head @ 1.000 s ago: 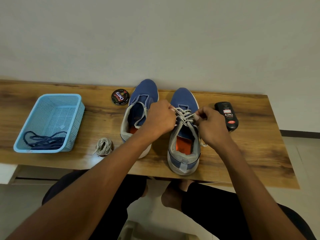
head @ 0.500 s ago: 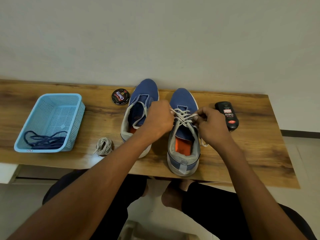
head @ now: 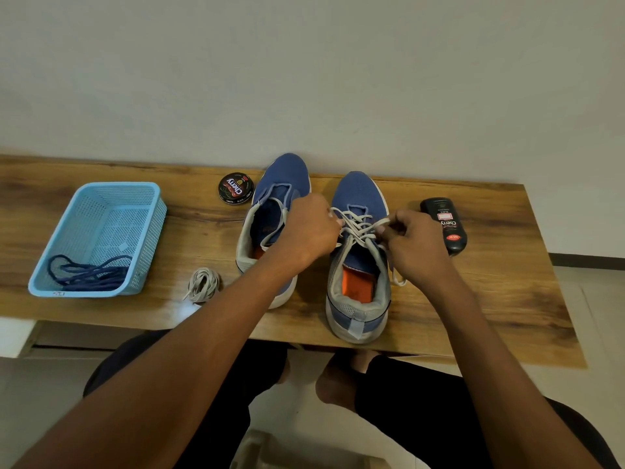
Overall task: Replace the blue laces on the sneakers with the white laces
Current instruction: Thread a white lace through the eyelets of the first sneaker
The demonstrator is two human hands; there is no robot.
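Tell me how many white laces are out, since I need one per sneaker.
2. One white lace is threaded partway up the right sneaker, both hands pulling it; a coiled white lace lies on the table beside the basket.

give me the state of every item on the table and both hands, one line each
right sneaker: partly laced in white
white lace: pinched by both hands
left sneaker: unlaced
spare white lace: coiled on table
blue laces: heaped in basket
polish tin: lid on
polish bottle: lying flat
left hand: gripping lace
right hand: gripping lace
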